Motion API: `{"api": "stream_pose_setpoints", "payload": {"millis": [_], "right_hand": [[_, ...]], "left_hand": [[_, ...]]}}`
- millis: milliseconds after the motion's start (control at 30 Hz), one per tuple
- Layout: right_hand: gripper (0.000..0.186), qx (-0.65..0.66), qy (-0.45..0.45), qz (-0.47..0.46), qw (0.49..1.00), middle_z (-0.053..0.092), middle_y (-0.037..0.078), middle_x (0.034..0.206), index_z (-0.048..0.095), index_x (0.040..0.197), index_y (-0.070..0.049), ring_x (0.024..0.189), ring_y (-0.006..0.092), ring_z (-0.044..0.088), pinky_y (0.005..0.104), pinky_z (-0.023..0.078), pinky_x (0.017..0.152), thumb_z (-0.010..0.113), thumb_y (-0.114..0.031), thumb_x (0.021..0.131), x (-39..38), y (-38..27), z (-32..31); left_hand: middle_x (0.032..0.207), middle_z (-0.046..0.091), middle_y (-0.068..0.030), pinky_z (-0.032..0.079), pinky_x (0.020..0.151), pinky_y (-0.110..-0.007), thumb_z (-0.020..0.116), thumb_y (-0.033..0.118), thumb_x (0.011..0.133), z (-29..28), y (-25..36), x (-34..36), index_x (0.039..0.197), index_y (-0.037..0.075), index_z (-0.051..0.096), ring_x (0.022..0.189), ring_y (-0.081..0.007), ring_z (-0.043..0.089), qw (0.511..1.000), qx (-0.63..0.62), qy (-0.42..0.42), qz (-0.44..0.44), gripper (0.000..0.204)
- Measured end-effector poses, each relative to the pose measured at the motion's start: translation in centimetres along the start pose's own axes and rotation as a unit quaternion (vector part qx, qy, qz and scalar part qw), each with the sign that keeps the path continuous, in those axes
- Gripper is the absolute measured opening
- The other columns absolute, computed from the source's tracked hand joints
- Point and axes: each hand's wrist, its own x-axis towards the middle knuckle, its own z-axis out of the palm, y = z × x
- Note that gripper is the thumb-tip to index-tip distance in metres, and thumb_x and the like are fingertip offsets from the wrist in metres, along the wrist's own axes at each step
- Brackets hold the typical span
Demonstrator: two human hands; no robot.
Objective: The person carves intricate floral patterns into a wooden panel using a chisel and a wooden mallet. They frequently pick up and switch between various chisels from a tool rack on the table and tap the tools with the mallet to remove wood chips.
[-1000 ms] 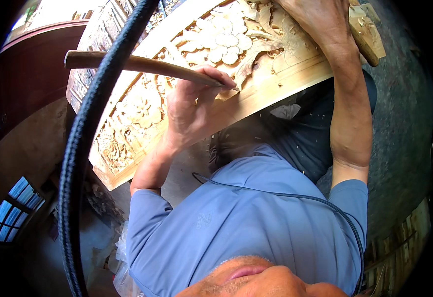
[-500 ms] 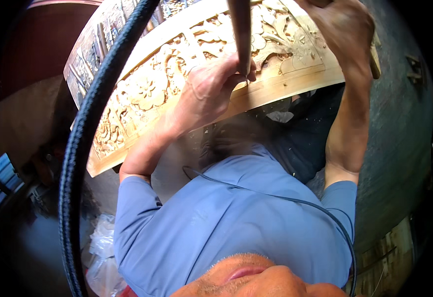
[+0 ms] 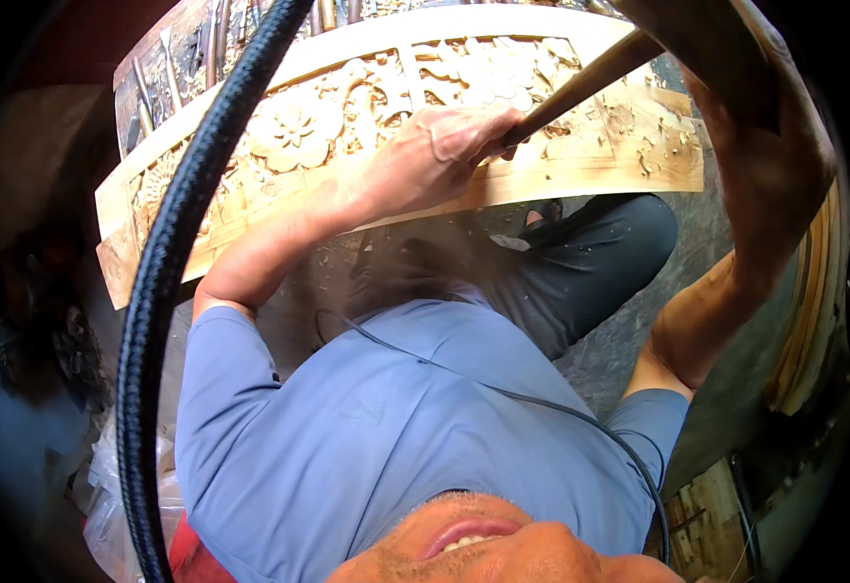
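Carved panel (image 3: pixel 376 97): pale wood, flowers and leaves in relief, lying across our bench (image 3: pixel 126 112).
Left hand (image 3: pixel 459 141): closed around our slim wooden-handled tool (image 3: pixel 590 83), over the panel.
Right hand (image 3: pixel 789 136): raised, gripping a dark wooden piece (image 3: pixel 712 49).
Plastic bag (image 3: pixel 104 525): clear, crinkled; we cannot tell its contents.

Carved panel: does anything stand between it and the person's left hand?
Nothing visible does. The left hand is at the near border of the carved panel, holding a wooden-handled tool; its tip is hidden. The dark braided cable only crosses the view over the panel's left part.
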Motion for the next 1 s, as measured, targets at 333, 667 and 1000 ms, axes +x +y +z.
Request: {"api": "stream_pose_setpoints", "payload": {"millis": [333, 667, 1000], "right_hand": [[0.052, -0.057, -0.006, -0.061, 0.996, 0.08, 0.007, 0.121, 0.074, 0.132, -0.014, 0.106, 0.0235, 0.079, 0.0345, 0.065, 0.09, 0.092, -0.02, 0.084, 1.2, 0.7, -1.5], [0.035, 0.048, 0.022, 0.067, 0.996, 0.082, 0.008, 0.112, 0.079, 0.12, -0.009, 0.103, 0.0187, 0.079, 0.0327, 0.065, 0.092, 0.089, -0.016, 0.088, 1.5, -0.9, -1.2], [0.051, 0.119, 0.096, 0.143, 0.978, 0.08, 0.011, 0.11, 0.073, 0.122, -0.002, 0.098, 0.021, 0.078, 0.0333, 0.065, 0.089, 0.096, -0.017, 0.079, 0.3, -2.6, 2.2]], "left_hand": [[0.094, 0.077, -0.0132, 0.06, 0.073, -0.041, 0.073, 0.008, 0.096, 0.3, -0.1, -0.7, 0.121, 0.005, 0.07, 0.084, -0.032, 0.076, 0.998, 0.01, 0.054, -0.006, 0.025], [0.089, 0.076, -0.0141, 0.059, 0.07, -0.042, 0.074, 0.01, 0.097, 0.5, -0.8, -0.8, 0.12, 0.005, 0.071, 0.08, -0.0335, 0.075, 0.997, 0.007, 0.076, -0.001, 0.025], [0.09, 0.079, -0.0111, 0.064, 0.074, -0.032, 0.072, 0.002, 0.1, -0.2, -0.4, -2.0, 0.115, -0.001, 0.072, 0.081, -0.0176, 0.078, 0.979, -0.008, 0.164, -0.122, 0.016]]}}
